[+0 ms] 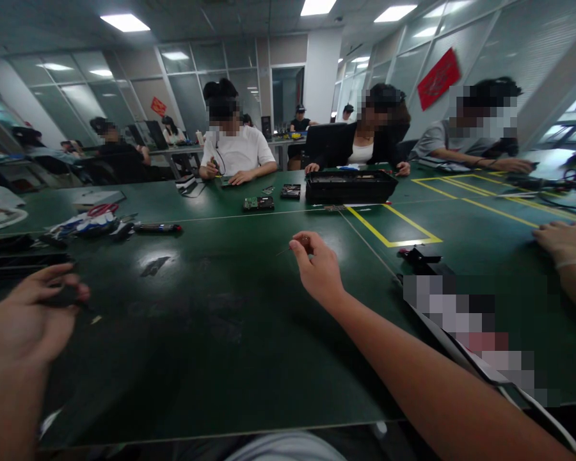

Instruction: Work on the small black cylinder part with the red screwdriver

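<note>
R hand [318, 267]: thin rod [283, 251], crosswise, pts left.

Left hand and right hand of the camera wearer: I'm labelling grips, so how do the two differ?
The left hand is at the picture's left edge; the right hand is near the middle. The left hand appears larger than the right hand. The left hand holds a dark item, too blurred to identify; the right hand pinches a thin rod. Both are bare, over the green table.
</note>
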Tool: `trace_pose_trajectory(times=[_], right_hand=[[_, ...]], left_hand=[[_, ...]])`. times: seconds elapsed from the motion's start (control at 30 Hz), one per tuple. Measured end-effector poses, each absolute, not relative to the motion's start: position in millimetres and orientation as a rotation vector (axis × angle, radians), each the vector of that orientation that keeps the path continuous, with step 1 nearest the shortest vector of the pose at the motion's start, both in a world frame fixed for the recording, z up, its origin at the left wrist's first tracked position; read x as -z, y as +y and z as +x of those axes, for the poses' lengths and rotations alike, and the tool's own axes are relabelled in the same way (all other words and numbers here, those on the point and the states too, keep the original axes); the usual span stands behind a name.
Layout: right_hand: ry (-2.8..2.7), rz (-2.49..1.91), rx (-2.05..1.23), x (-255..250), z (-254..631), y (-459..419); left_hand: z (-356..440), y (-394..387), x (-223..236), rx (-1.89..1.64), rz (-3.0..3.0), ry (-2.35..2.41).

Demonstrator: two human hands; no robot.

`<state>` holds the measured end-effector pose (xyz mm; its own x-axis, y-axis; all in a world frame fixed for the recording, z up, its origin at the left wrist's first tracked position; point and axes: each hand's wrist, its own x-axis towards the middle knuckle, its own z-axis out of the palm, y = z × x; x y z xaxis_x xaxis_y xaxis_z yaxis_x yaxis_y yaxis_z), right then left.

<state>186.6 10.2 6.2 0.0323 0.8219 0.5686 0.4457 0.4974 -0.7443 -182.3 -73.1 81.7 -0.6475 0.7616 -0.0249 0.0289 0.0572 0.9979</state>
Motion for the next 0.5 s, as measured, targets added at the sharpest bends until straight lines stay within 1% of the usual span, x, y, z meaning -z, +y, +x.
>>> trace_pose_trajectory(times=[0.03, 0.07, 0.13, 0.23, 0.37, 0.5], right_hand=[[-1.595, -1.120, -0.409, -6.6, 186.7, 10.0], [-1.588, -1.124, -0.403, -6.9, 186.7, 10.0], [-1.573, -1.127, -0.386, -6.9, 186.7, 10.6], [-1.532, -1.114, -0.352, -6.8, 186.3, 11.8], [-1.497, -1.080, -0.309, -10.0, 186.2, 9.0], [-1.459, -1.025, -0.249, -14.5, 186.4, 0.5]], left_hand=[[-175.4, -66.0, -77.6, -1.746, 0.800, 1.637], [-165.0, -57.8, -73.9, -1.763, 0.772, 1.500], [-136.3, -40.4, -67.7, -1.705, 0.745, 1.324], [-85.0, -17.5, -57.1, -1.512, 0.862, 1.110], [-26.8, 4.2, -30.3, -1.344, 1.111, 1.082], [6.0, 18.9, 3.1, -1.250, 1.371, 1.100]])
